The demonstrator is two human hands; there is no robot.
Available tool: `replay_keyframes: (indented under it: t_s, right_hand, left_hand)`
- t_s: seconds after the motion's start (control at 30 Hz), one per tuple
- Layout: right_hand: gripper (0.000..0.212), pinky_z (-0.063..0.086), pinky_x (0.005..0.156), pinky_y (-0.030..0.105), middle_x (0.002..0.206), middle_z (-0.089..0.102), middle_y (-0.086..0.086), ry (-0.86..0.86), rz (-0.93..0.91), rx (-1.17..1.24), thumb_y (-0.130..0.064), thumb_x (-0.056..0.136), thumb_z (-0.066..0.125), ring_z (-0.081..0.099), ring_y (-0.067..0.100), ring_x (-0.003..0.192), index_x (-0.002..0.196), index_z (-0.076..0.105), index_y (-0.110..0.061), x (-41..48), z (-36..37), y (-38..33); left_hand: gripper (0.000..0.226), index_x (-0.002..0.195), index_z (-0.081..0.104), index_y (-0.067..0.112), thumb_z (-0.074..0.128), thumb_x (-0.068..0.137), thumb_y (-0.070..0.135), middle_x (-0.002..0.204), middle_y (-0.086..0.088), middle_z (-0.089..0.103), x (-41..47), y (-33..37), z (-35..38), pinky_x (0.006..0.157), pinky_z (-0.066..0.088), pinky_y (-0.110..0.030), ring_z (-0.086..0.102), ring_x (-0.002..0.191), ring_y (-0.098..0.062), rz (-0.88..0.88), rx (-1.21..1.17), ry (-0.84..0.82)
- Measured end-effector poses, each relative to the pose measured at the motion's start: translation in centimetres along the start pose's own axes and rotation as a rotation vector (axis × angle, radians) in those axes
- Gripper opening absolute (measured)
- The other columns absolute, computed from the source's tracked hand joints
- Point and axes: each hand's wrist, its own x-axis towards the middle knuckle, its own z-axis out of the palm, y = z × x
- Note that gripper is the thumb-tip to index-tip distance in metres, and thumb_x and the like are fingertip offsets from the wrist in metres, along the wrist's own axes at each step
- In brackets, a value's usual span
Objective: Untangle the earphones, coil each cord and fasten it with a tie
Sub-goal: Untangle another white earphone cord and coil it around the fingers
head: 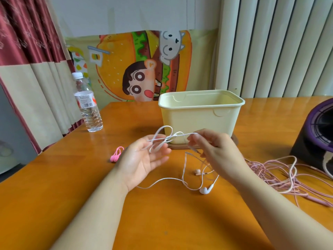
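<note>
Here, left hand [144, 159], palm up, and right hand [214, 148] pinch a white cord [169, 137] stretched left-right btwn them. Its earbud [205, 190] lies on the orange table [72, 186], stem toward the tub [200, 114].

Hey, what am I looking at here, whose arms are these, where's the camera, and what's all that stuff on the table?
There is no machine here: a person wears one camera on the head, looking down at their own bare arms. The left hand and right hand hold up a knotted white earphone cord between them; its earbud trails on the wooden table. Also on the table: pink ties at left, a water bottle, a cream tub behind the hands, a loose heap of pink cords at right, and a dark purple-rimmed object at the edge.
</note>
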Motion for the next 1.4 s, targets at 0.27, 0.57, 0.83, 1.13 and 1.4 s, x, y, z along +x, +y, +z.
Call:
replay_keyframes:
  t_s: [0.27, 0.57, 0.83, 1.13, 1.4]
  right_hand:
    - [0.022, 0.033, 0.044, 0.006, 0.078, 0.067, -0.009, -0.015, 0.084, 0.059, -0.024, 0.097, 0.05, 0.048, -0.007, 0.042, 0.09, 0.071, -0.019, 0.0, 0.0, 0.1]
    - [0.035, 0.046, 0.061, 0.019, 0.069, 0.064, -0.006, -0.38, 0.11, 0.024, -0.045, 0.089, 0.057, 0.049, 0.002, 0.057, 0.085, 0.074, -0.015, -0.5, 0.1, -0.1]
    - [0.025, 0.048, 0.071, 0.025, 0.086, 0.072, -0.005, -0.188, 0.181, 0.38, -0.022, 0.096, 0.052, 0.054, 0.011, 0.072, 0.108, 0.069, -0.008, -0.2, 1.2, 0.4]
    - [0.039, 0.051, 0.071, 0.027, 0.094, 0.071, 0.005, -0.265, 0.356, 0.628, -0.037, 0.097, 0.044, 0.06, 0.016, 0.075, 0.101, 0.071, -0.009, -0.2, 0.8, 0.3]
    - [0.046, 0.052, 0.074, 0.029, 0.094, 0.07, 0.006, -0.458, 0.446, 0.687, -0.05, 0.075, 0.054, 0.062, 0.016, 0.077, 0.087, 0.072, -0.009, -0.3, 0.3, -0.1]
  left_hand:
    - [0.011, 0.086, 0.056, 0.011, 0.046, 0.091, 0.012, 0.066, 0.001, 0.049, 0.5, 0.5, -1.1, 0.062, 0.053, -0.022, 0.046, 0.046, -0.005, 0.089, -0.365, 0.209]
    - [0.016, 0.073, 0.062, 0.014, 0.055, 0.081, 0.026, 0.101, -0.003, 0.068, -0.4, 0.6, -0.4, 0.053, 0.046, -0.018, 0.026, 0.037, -0.005, 0.079, -0.279, 0.012]
    - [0.034, 0.06, 0.059, 0.009, 0.086, 0.047, 0.026, 0.101, -0.008, 0.06, -0.5, -0.5, -0.1, 0.051, 0.044, -0.023, 0.032, 0.043, -0.007, -0.072, -0.188, -0.275]
    - [0.034, 0.052, 0.051, 0.01, 0.08, 0.052, 0.027, 0.121, -0.007, 0.062, -0.5, -0.3, -0.3, 0.054, 0.039, -0.022, 0.035, 0.051, -0.009, -0.001, -0.156, -0.279]
    - [0.035, 0.046, 0.044, 0.012, 0.075, 0.045, 0.026, 0.111, -0.007, 0.064, -0.3, -0.2, -0.7, 0.049, 0.031, -0.022, 0.032, 0.05, -0.01, 0.08, -0.18, -0.217]
